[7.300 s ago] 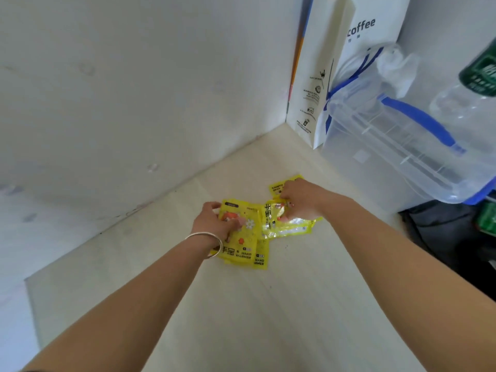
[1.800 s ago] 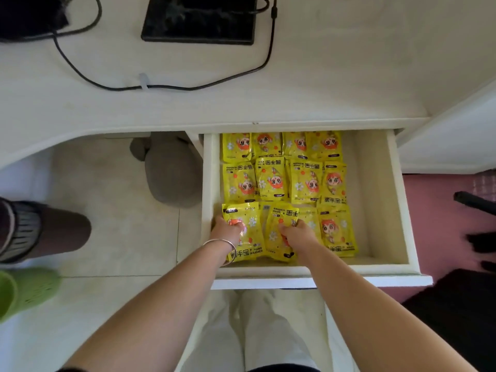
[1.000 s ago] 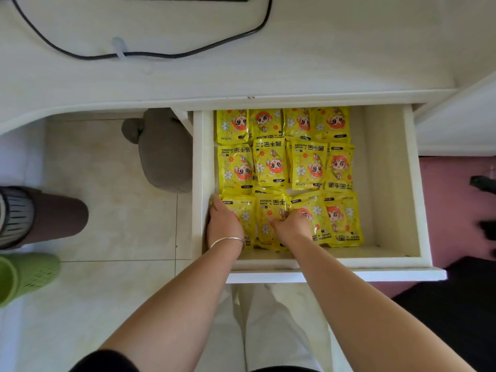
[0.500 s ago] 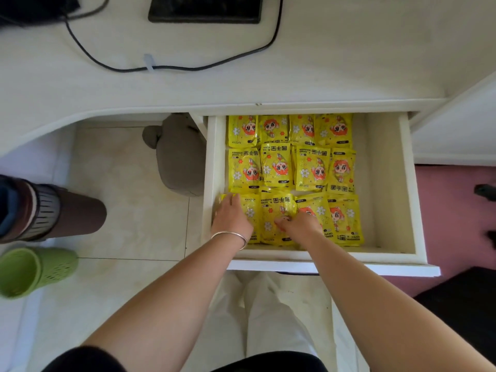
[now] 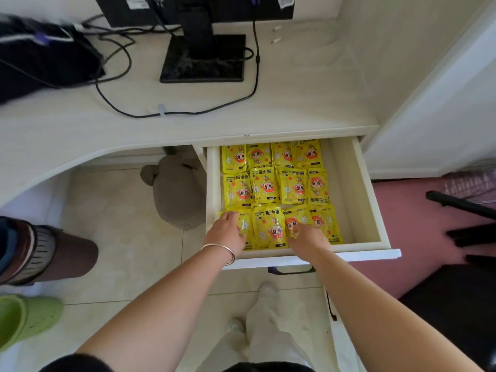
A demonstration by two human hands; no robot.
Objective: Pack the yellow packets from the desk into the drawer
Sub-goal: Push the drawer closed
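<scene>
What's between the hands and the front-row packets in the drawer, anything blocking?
Nothing visible. The left hand and right hand both lie flat on the front row of yellow packets inside the open drawer. The packets are already in the drawer, with bare floor along its right side.

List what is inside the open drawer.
The drawer holds yellow packets in three rows, with bare floor right. The left hand and right hand cover parts of the front row.
</scene>
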